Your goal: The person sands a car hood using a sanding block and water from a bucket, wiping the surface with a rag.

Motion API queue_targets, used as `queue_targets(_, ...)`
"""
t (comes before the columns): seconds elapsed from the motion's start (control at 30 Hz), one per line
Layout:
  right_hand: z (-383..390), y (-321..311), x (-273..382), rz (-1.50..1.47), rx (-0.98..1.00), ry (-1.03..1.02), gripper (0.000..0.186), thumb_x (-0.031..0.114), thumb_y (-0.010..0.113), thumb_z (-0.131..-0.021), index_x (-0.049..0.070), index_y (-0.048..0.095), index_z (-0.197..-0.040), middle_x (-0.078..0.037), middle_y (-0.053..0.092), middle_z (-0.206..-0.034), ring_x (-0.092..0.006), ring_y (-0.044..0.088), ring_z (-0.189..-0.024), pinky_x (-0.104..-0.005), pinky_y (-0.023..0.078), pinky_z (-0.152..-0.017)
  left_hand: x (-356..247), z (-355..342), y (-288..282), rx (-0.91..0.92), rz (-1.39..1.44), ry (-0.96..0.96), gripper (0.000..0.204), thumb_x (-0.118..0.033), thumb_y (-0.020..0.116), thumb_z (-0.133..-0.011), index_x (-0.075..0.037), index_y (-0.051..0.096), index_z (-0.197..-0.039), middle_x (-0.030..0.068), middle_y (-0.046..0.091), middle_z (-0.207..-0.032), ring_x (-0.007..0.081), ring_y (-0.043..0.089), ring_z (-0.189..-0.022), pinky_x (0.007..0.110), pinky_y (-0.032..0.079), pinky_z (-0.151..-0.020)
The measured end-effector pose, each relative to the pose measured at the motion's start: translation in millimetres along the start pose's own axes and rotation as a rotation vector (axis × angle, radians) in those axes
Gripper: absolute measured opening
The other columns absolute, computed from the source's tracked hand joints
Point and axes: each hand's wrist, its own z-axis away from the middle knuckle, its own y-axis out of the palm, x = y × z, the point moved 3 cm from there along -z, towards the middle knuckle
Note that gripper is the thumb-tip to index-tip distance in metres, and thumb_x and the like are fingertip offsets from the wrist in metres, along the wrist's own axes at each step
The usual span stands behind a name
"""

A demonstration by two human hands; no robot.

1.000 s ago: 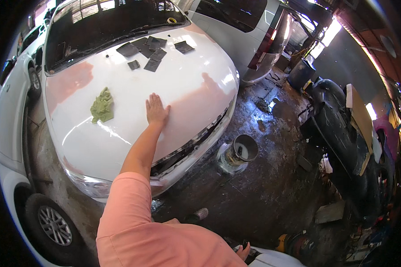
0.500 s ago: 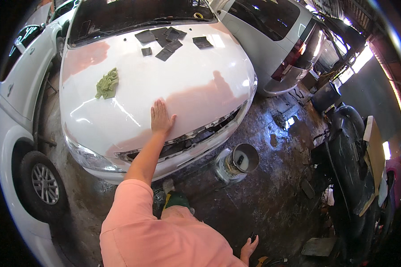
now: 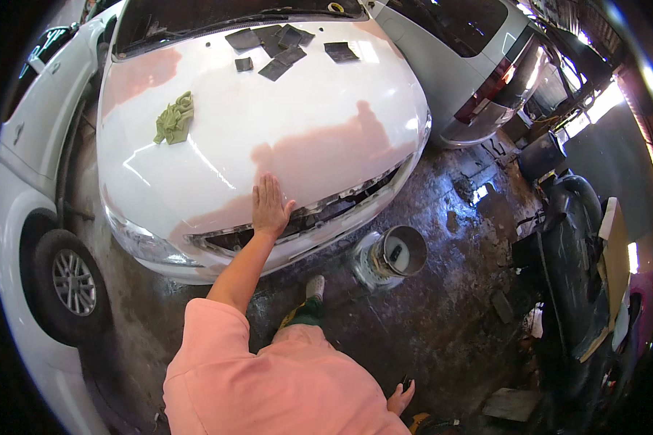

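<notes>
My left hand [image 3: 270,206] lies flat, fingers stretched out, near the front edge of a white car hood [image 3: 218,109]. Its fingertips touch a dull pinkish patch [image 3: 319,156] on the paint. Farther back on the hood lie several dark sheets [image 3: 272,45], which look like sandpaper, some overlapping. A crumpled green cloth [image 3: 174,119] sits to the left of them. Low at my right side is my right hand [image 3: 399,399], partly hidden by my body. A small dark thing [image 3: 405,381] shows at its fingers, too small to name.
On the wet floor ahead stands a metal bucket [image 3: 403,250] with a dark object in pale liquid. A white vehicle [image 3: 36,181] is close on the left, and a silver van [image 3: 442,80] stands behind right. Dark car parts [image 3: 569,268] are piled at the right.
My left hand has slid over the hood toward its front edge. The view has shifted slightly, and my right hand stays low at my side.
</notes>
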Motion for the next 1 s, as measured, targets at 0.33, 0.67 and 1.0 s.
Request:
queue_targets(0.33, -22.4, 5.3, 44.8, -0.010, 0.066, -0.024, 0.058, 0.020, 0.056, -0.110, 0.005, 0.036, -0.163, -0.022, 0.039, -0.164, -0.0408, 0.038, -0.152, -0.0517, 0.036, -0.124, 12.3, 73.1, 10.3, 0.054, -0.005, 0.222, 0.095, -0.060, 0.051, -0.104, -0.001, 0.017, -0.170, 0.0176, 0.014, -0.178, 0.0316, 0.010, -0.166, 0.047, 0.007, -0.135)
queue_targets(0.67, 3.4, 14.7, 13.4, -0.085, -0.035, -0.039, 0.057, 0.020, 0.054, -0.110, 0.003, 0.038, -0.162, -0.024, 0.042, -0.162, -0.0416, 0.040, -0.151, -0.0514, 0.035, -0.122, 27.0, 1.6, -21.7, 0.265, -0.120, 0.851, 0.092, -0.064, 0.045, -0.104, -0.002, 0.023, -0.169, 0.0131, 0.018, -0.178, 0.0263, 0.013, -0.166, 0.046, 0.007, -0.135)
queue_targets(1.0, 1.6, 13.8, 36.0, -0.086, -0.031, -0.226, 0.057, 0.018, 0.056, -0.109, 0.005, 0.038, -0.162, -0.022, 0.040, -0.165, -0.0415, 0.039, -0.152, -0.0507, 0.034, -0.124, -21.6, -28.9, 8.3, 0.280, -0.172, 0.992, 0.094, -0.067, 0.042, -0.105, -0.001, 0.022, -0.169, 0.0127, 0.018, -0.179, 0.0260, 0.012, -0.166, 0.046, 0.006, -0.135)
